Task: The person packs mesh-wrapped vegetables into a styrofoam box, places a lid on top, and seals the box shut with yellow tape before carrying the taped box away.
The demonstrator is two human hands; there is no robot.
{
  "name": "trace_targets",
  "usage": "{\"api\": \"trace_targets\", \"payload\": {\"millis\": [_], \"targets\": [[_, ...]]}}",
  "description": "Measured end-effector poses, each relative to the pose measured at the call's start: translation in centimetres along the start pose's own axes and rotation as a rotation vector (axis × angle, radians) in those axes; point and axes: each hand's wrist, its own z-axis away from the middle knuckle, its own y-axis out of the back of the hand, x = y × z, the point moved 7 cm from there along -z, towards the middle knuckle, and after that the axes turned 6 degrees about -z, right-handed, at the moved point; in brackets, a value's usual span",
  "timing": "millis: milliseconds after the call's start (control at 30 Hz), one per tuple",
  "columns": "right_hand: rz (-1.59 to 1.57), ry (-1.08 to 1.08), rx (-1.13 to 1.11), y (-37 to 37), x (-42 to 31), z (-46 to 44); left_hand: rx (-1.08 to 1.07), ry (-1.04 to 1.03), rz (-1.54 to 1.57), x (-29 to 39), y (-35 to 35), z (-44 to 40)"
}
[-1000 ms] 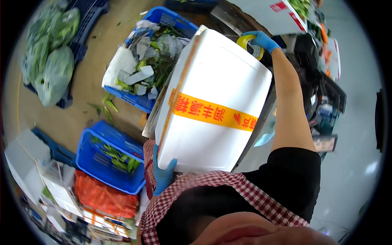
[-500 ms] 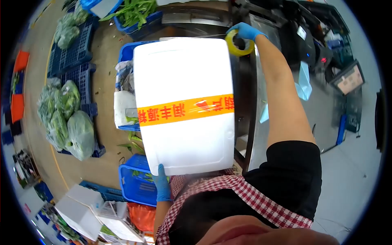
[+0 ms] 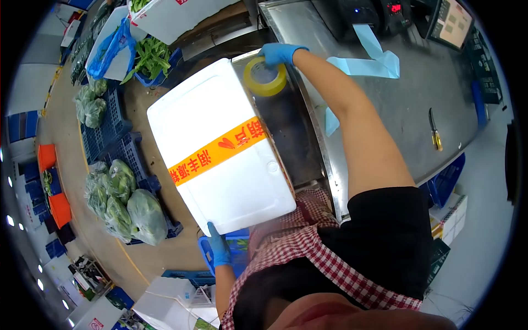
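A white foam box [image 3: 220, 110] with a strip of orange printed tape [image 3: 217, 151] across its lid is in front of my body, tilted in the view. My left hand [image 3: 219, 247], in a blue glove, grips the box's near left corner, its thumb on the lid's edge. Beyond the far right corner, my gloved right hand [image 3: 279, 54] is closed on a roll of yellow packing tape [image 3: 267, 87]. The roll hangs beside the box. Whether these fingers also touch the box is hidden.
At right stands a metal table [image 3: 385, 115] with light-blue strips [image 3: 366, 66], a knife [image 3: 434, 132] and a screen [image 3: 450, 25]. Bagged green vegetables [image 3: 124, 203] sit on blue pallets [image 3: 135, 157] on the floor at left. A blue basket [image 3: 239, 256] is below the box.
The box has turned and shifted left in the view, with both hands still at it. My right hand and the tape roll have moved left. More of the metal table shows.
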Motion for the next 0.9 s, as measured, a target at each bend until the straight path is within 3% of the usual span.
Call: {"api": "trace_targets", "payload": {"millis": [167, 300, 400, 500, 633, 833, 900], "targets": [[0.009, -0.001, 0.215, -1.7, -1.2, 5.9, -0.059, -0.011, 0.07, -2.7, 1.8, -2.4], [-0.007, -0.102, 0.234, -2.8, -0.8, 7.9, -0.038, -0.025, 0.03, -0.9, 0.4, -0.9], [0.003, -0.064, 0.303, -4.5, -1.2, 10.9, 0.0, -0.033, -0.005, -1.8, 1.4, -1.8], [-0.063, -0.156, 0.182, -5.7, -3.9, 17.5, -0.008, -0.022, -0.096, -1.9, 1.4, -2.0], [-0.216, -0.222, 0.212, -9.8, -2.3, 25.1, -0.025, 0.05, -0.148, -1.8, 1.1, -1.6], [-0.509, -0.303, 0.238, -20.2, -4.5, 37.3, 0.113, -0.105, -0.091, -0.3, 0.3, 0.3], [-0.675, -0.292, 0.347, -24.0, -5.8, 40.3, 0.142, -0.139, -0.054, -1.2, 0.3, -0.6]]}}
